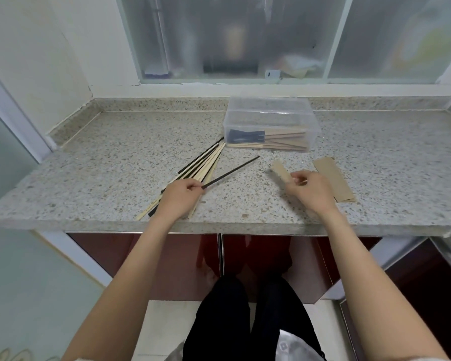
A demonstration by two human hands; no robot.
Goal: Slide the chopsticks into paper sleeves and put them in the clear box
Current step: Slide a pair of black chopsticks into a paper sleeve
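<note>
My left hand [179, 198] pinches the near end of a black chopstick [232, 171] that points up and to the right over the counter. Under and behind that hand lies a fanned pile of black and pale wooden chopsticks [206, 162]. My right hand [310, 190] holds a brown paper sleeve [280, 170] by its near end, its far end tilted to the upper left. A stack of brown paper sleeves [333, 179] lies flat just right of that hand. The clear box [270, 125] stands behind, with several sleeved chopsticks lying inside.
The speckled stone counter [115, 152] has a raised lip at the back and left, and its front edge runs just below my wrists. A frosted sliding window [232, 40] rises behind the box. Red cabinet doors [193, 261] sit under the counter.
</note>
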